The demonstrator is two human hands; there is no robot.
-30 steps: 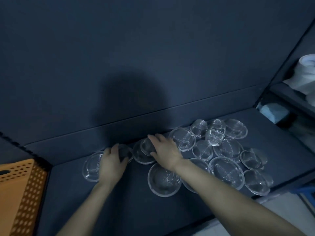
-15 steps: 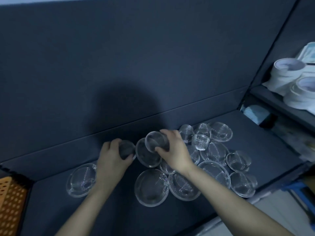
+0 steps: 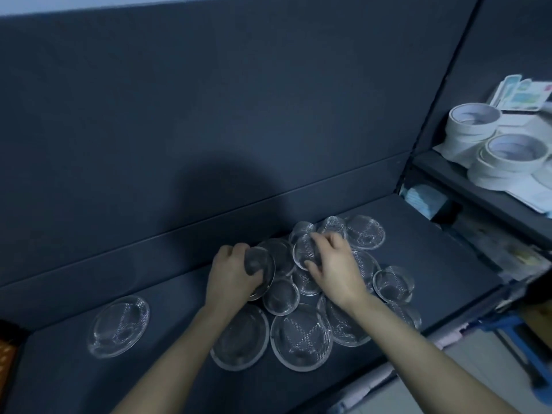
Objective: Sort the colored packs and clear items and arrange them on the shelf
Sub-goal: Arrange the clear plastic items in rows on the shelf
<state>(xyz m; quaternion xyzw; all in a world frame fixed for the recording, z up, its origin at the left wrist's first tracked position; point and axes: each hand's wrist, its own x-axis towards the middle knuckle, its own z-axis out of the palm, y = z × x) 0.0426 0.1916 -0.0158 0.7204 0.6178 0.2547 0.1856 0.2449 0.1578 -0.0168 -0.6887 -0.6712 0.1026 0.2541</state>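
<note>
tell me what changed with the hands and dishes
The left hand has picked a small clear dish off the shelf and grips it tilted on edge. The right hand has lifted a second small dish and holds it close beside the first. The rest of the pile and the lone dish at the left stayed put.

Glossy clear plastic lids (image 3: 301, 336) with textured mesh pattern, matt dark cloth-like shelf (image 3: 167, 297), matt white paper tape rolls (image 3: 475, 119)
</note>
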